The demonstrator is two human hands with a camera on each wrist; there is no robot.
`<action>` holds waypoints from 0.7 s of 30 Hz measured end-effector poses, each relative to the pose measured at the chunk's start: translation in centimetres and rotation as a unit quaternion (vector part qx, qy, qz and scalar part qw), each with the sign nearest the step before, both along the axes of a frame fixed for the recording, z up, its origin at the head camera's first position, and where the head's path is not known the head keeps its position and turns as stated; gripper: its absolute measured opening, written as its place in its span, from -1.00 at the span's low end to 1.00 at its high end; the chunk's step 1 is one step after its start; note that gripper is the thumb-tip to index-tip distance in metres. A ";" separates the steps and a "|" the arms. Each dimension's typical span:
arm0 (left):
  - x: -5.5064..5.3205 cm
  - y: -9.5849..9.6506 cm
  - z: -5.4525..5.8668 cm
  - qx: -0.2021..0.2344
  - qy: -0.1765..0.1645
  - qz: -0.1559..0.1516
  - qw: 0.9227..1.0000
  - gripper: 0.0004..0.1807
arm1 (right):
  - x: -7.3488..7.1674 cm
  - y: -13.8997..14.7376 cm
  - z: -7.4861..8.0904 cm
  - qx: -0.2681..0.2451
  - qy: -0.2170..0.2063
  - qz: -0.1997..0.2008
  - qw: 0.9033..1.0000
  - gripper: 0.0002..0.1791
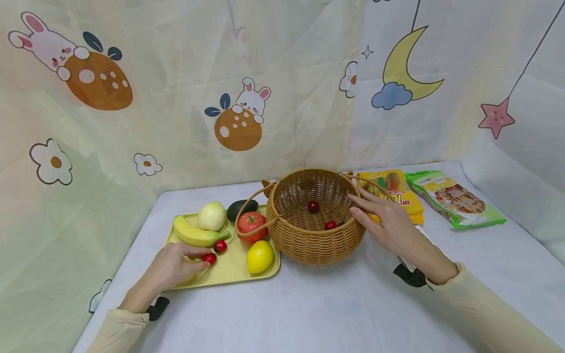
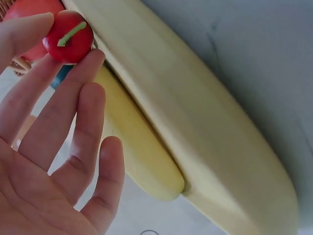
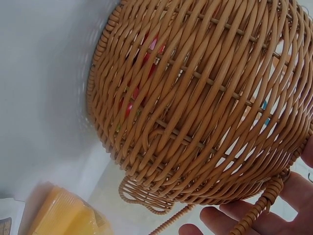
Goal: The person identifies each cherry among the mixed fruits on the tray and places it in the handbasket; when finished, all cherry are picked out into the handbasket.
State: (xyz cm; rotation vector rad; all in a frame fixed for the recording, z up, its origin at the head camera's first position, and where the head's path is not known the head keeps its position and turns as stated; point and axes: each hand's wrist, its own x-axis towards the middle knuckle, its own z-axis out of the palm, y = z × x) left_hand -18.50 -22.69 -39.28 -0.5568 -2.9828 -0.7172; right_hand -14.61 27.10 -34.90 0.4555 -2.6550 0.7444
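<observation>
My left hand point(image 1: 169, 267) is over the front left of the yellow tray point(image 1: 216, 282), pinching a red cherry point(image 2: 71, 39) between thumb and fingertips. A second cherry point(image 1: 220, 246) lies just beyond it, beside the banana point(image 1: 196, 233). On the right, my right hand point(image 1: 390, 223) touches the rim of the round wicker basket point(image 1: 318, 247) with fingers extended. Its fingers also lie by the basket's handle point(image 3: 259, 208) in the right wrist view. Two cherries point(image 1: 313, 206) are inside the basket.
The tray also bears a pale round fruit point(image 1: 212, 216), an avocado point(image 1: 238, 210), a red apple point(image 1: 252, 226) and a lemon point(image 1: 260, 257). One basket handle point(image 1: 247, 208) hangs over the apple. Yellow packets point(image 1: 397, 189) and a green bag point(image 1: 456, 198) lie at the back right.
</observation>
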 end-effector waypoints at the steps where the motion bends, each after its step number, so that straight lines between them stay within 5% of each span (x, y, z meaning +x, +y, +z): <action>1: 0.0 -0.1 0.0 0.002 -0.001 0.002 1.000 -0.76 | 0.0 0.0 0.0 0.000 -0.001 0.000 1.000 -0.48; 9: 0.2 -0.4 0.1 -0.004 -0.011 -0.008 1.000 -0.77 | 0.0 -0.1 0.3 0.002 -0.002 -0.002 1.000 -0.47; 16: 0.3 0.5 0.8 0.002 -0.019 0.024 1.000 -0.67 | 0.1 -0.2 0.2 0.003 -0.007 -0.002 1.000 -0.47; 21: 0.3 1.3 0.7 -0.005 -0.025 -0.003 1.000 -0.74 | 0.1 -0.1 0.1 0.004 -0.002 -0.003 1.000 -0.48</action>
